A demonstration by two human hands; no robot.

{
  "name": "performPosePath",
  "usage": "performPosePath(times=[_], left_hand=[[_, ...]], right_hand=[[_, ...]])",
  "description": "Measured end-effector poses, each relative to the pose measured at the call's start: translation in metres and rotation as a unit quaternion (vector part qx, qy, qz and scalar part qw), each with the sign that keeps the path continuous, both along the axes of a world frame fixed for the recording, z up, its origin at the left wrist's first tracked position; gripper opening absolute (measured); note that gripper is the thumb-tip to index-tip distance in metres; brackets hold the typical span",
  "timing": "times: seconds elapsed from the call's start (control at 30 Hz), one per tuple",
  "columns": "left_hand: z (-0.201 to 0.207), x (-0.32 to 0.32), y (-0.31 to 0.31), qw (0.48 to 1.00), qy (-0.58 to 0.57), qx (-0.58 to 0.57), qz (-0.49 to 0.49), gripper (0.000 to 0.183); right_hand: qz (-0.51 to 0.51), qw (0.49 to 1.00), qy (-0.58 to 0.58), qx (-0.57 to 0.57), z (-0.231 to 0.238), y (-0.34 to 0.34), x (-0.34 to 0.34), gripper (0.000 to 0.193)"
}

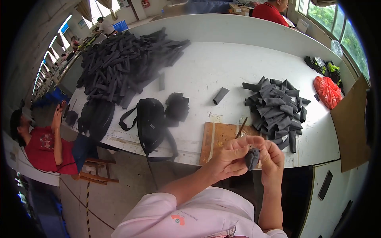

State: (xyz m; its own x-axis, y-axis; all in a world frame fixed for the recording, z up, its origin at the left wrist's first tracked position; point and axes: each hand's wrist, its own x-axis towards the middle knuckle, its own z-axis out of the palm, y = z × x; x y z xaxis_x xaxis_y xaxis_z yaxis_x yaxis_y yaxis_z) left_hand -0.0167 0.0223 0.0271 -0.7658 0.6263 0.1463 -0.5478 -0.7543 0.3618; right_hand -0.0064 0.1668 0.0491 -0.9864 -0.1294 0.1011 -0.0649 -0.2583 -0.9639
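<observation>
My left hand (234, 157) and my right hand (272, 159) meet above the near edge of the table. Between them is a small dark grey fabric piece (252, 159), bunched up, with the fingers of both hands closed around it. A thin brown pointed stick (241, 127) shows just beyond my left fingers; whether it is held or lying there I cannot tell. Beneath and left of the hands lies a brown wooden board (209, 143). Past my right hand is a heap of dark grey fabric tubes (278, 107), and one loose tube (221, 96) lies to its left.
A large pile of dark fabric strips (119, 63) covers the far left of the white table (206, 65). Nearer are two black bags (151, 119) and a dark fabric stack (177, 109). A red plastic bag (328, 92) sits at right. A person in red (49, 146) sits at left.
</observation>
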Motion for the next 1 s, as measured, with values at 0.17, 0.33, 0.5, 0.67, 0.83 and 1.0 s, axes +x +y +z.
performPosePath(times=[0.17, 0.33, 0.5, 0.67, 0.83, 1.0], left_hand=[[0.021, -0.052, 0.004, 0.995, -0.026, 0.019, 0.092, 0.025], [0.004, -0.054, -0.001, 0.988, -0.118, -0.045, 0.087, 0.018], [0.024, -0.058, -0.016, 0.985, -0.063, -0.024, 0.161, 0.018], [-0.021, -0.067, -0.013, 0.985, -0.142, -0.019, 0.096, 0.014], [-0.043, -0.049, -0.005, 0.976, -0.136, -0.077, 0.15, 0.011], [0.001, -0.046, 0.001, 0.968, -0.05, -0.109, 0.22, 0.02]], right_hand=[[-0.029, 0.997, 0.018, 0.067, 0.019, -0.006, -0.056, 0.024], [0.041, 0.997, -0.067, -0.029, -0.011, -0.006, -0.069, 0.022], [0.069, 0.997, -0.029, 0.021, 0.01, -0.025, -0.079, 0.022], [0.102, 0.985, -0.127, -0.06, -0.038, -0.013, -0.084, 0.018], [0.124, 0.974, -0.149, -0.12, -0.048, -0.016, -0.075, 0.015], [0.105, 0.985, -0.112, -0.08, -0.038, -0.02, -0.093, 0.013]])
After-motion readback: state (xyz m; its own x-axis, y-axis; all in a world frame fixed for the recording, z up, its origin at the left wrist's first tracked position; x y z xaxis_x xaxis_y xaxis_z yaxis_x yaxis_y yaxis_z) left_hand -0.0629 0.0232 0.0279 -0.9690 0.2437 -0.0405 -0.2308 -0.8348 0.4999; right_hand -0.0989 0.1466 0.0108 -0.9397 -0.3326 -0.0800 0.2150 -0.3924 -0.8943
